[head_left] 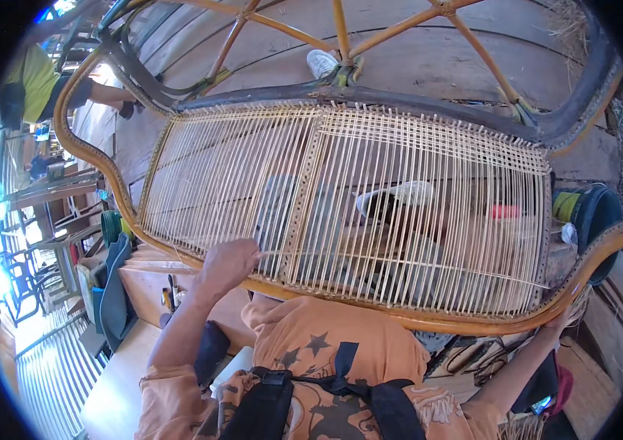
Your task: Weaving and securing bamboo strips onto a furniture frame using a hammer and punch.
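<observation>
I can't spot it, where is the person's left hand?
In the head view, the left hand is left of centre, pinching a thin cane strand at the woven panel's lower edge.

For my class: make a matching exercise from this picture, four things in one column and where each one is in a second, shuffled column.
1. left hand
2. right hand
3. woven cane strand panel
4. dark green round bucket

a. gripping the curved orange rattan frame rail at right
b. beyond the frame's right end
c. pinching a thin strand at the panel's lower left
d. stretched across the frame

Pairs: 1-c, 2-a, 3-d, 4-b
</observation>
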`<action>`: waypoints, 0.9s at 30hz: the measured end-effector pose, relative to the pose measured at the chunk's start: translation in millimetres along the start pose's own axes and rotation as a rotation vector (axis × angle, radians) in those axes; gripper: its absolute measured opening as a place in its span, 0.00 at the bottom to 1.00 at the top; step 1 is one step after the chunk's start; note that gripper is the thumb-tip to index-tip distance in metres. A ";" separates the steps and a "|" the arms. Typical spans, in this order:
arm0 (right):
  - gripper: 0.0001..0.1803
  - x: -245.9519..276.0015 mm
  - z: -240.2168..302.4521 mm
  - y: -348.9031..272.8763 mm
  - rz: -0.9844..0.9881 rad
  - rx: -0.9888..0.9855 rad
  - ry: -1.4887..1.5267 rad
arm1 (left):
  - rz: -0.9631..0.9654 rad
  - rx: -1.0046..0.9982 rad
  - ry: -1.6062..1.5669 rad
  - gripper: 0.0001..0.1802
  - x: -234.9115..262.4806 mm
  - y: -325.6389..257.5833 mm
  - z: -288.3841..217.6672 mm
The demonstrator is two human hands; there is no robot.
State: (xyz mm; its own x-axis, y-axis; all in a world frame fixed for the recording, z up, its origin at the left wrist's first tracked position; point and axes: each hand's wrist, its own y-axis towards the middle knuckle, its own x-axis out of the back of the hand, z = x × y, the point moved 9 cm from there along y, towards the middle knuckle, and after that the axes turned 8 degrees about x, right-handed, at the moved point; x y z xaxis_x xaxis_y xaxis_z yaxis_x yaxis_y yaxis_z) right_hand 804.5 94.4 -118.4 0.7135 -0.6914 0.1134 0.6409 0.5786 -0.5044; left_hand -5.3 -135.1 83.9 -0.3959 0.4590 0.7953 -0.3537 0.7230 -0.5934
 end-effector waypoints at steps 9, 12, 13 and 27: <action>0.24 -132.3 -16.3 -124.1 -0.019 -0.026 -0.032 | 0.101 -0.027 -0.058 0.10 -6.0 -5.1 -12.8; 0.23 -94.2 6.7 -110.0 -0.058 0.017 -0.049 | 0.107 0.004 -0.078 0.09 -11.2 -2.2 -6.1; 0.22 -78.9 16.5 -99.2 -0.068 0.032 -0.055 | 0.086 0.027 -0.089 0.09 -11.8 -1.7 -2.2; 0.15 -13.9 77.6 -3.7 0.090 0.189 -0.080 | 0.033 0.076 -0.010 0.09 11.8 -3.4 34.9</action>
State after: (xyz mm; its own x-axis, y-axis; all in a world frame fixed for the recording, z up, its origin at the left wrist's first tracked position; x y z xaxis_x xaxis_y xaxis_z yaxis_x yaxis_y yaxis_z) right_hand 814.2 135.5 -51.6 0.7856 -0.6011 0.1466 0.6099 0.7125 -0.3468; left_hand -38.3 -150.2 91.0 -0.4167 0.4762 0.7743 -0.4040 0.6661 -0.6270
